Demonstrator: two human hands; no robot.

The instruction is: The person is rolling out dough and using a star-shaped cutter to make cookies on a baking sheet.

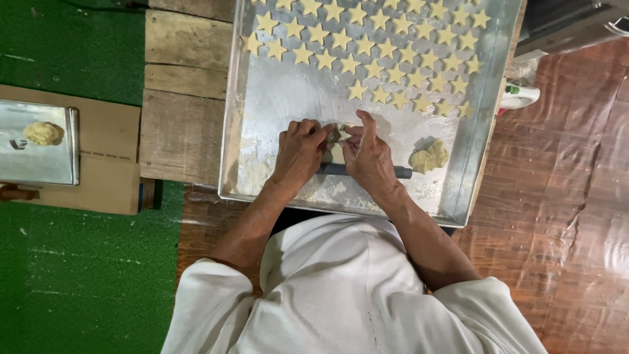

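At frame centre, the left hand point(300, 152) and right hand point(368, 154) are pinching a small star cutter point(337, 135), fingers narrow around it, over flattened dough point(336, 155) on the floured tray point(275, 98). A dark rolling pin point(400, 172) is lying beneath. Right: dough lump point(429, 157). Beyond, upper frame: rows of star cookies point(373, 46).

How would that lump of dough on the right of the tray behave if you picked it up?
The dough lump looks crumpled and ragged, so it would probably squash and may crumble. It seems light for its size. The floured tray beneath suggests it is sticky rather than slippery.
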